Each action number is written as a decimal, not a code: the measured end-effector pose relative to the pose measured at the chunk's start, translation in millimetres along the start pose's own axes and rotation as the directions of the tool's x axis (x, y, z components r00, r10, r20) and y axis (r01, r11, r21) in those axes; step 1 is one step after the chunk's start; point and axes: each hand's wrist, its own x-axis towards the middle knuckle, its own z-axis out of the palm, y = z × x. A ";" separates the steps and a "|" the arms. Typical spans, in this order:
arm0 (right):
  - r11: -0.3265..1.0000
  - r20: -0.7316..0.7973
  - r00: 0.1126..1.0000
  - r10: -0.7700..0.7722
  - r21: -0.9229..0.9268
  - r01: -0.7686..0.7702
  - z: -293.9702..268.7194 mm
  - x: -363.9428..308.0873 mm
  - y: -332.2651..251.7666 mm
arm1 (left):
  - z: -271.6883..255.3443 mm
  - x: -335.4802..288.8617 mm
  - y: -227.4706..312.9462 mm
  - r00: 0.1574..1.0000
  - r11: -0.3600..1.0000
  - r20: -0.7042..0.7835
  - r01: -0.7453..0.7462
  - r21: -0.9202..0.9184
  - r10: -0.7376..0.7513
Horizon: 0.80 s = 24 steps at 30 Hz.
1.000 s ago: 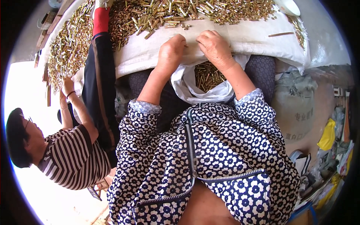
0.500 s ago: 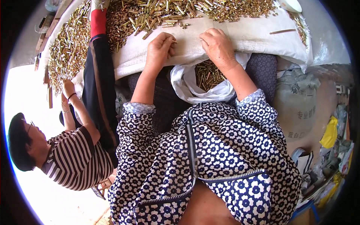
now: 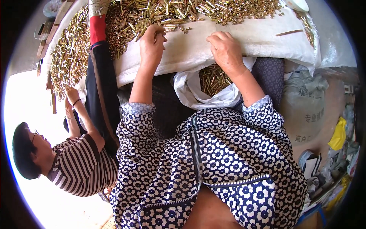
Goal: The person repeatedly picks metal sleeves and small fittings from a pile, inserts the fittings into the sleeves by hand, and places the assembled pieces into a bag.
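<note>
At the near edge of a heap of small brass-coloured metal tubes (image 3: 171, 15), my left hand (image 3: 151, 44) is raised with its fingers bent and a little apart, and no piece shows in it. My right hand (image 3: 227, 51) rests on the white cloth (image 3: 183, 51), its fingers curled together and pointing down. Whatever they may hold is hidden under them. Below the cloth's edge, a white plastic bag (image 3: 183, 91) gapes in my lap. Brass-coloured tubes (image 3: 213, 78) lie inside it, partly covered by my right forearm.
A co-worker in a striped shirt (image 3: 82, 164) sits at left, hands by the heap's left side. A leg in dark trousers (image 3: 100, 84) with a red sock lies across the cloth. A thin brown stick (image 3: 289, 33) and white bowl (image 3: 297, 4) are at right.
My left hand has moved up and left from the bare cloth to the edge of the heap, and its fingers have loosened. My right hand has shifted slightly right and down.
</note>
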 end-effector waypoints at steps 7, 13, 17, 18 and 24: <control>0.997 -0.060 0.998 -0.020 -0.075 0.016 -0.8 1.5 -2.3 | 7.2 29.5 -11.9 0.946 0.564 0.221 -0.318 0.762 0.236; 0.923 0.007 0.973 0.232 0.315 -0.222 -7.1 -0.2 -12.4 | 14.1 -6.8 5.1 0.985 0.993 0.169 -0.039 0.108 0.020; 0.676 0.181 0.947 0.266 0.665 -0.318 -6.0 2.9 -15.2 | 12.5 -25.3 6.8 0.967 0.982 0.256 0.070 -0.177 -0.023; 0.620 0.217 0.939 0.266 0.708 -0.340 -6.7 3.6 -17.3 | 13.2 -27.9 4.8 0.967 0.982 0.253 0.072 -0.177 -0.025; 0.367 0.349 0.871 0.346 0.804 -0.468 -6.9 5.5 -23.1 | 22.8 -37.5 0.2 0.941 0.911 0.340 0.143 -0.387 -0.003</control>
